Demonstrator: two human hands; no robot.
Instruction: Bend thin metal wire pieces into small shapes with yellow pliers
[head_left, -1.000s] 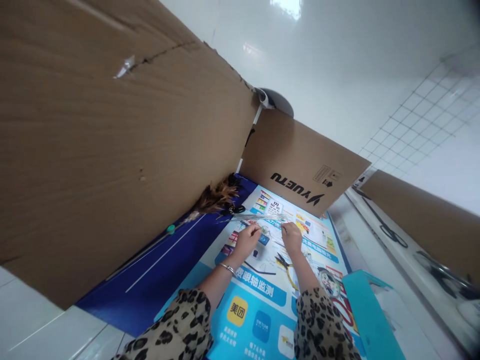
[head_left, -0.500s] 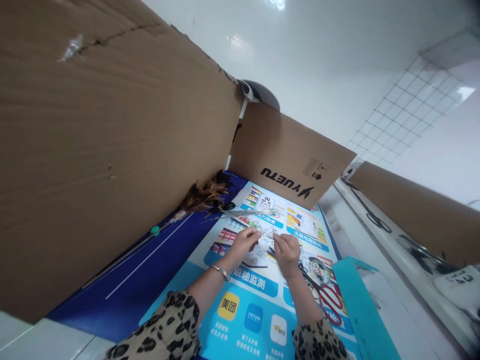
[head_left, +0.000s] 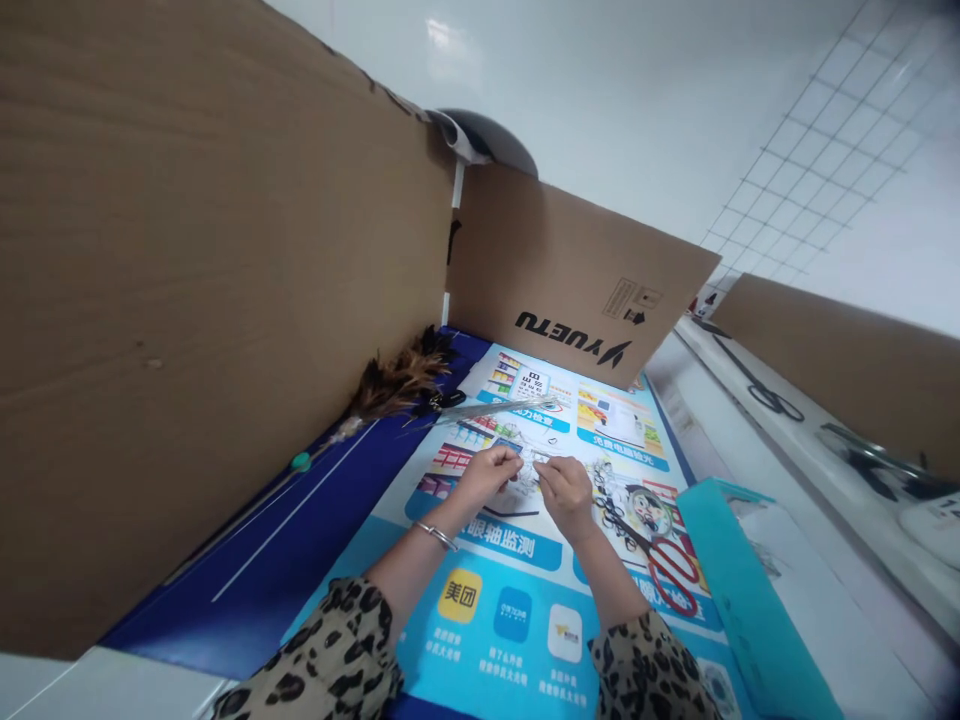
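My left hand is closed in a pinch above the printed sheet. Facing it, a short gap away, my right hand pinches too. What sits at the fingertips looks like thin wire, too fine to see clearly. A bundle of straight silvery wires lies just beyond the hands, with fine loose strands on the sheet on the near side of it. To the right of my right hand are scissors with red handles and a scatter of small dark curled pieces around the blades.
Tall cardboard walls the left side, and a cardboard panel closes the far end. A brown feather duster lies along the left wall. On the right stand a teal box and a white ledge with another pair of scissors.
The view has shifted a little. My hands have stayed close together, both pinched; the right hand has turned slightly and moved a little left. The wire bundle and red-handled scissors have stayed put.
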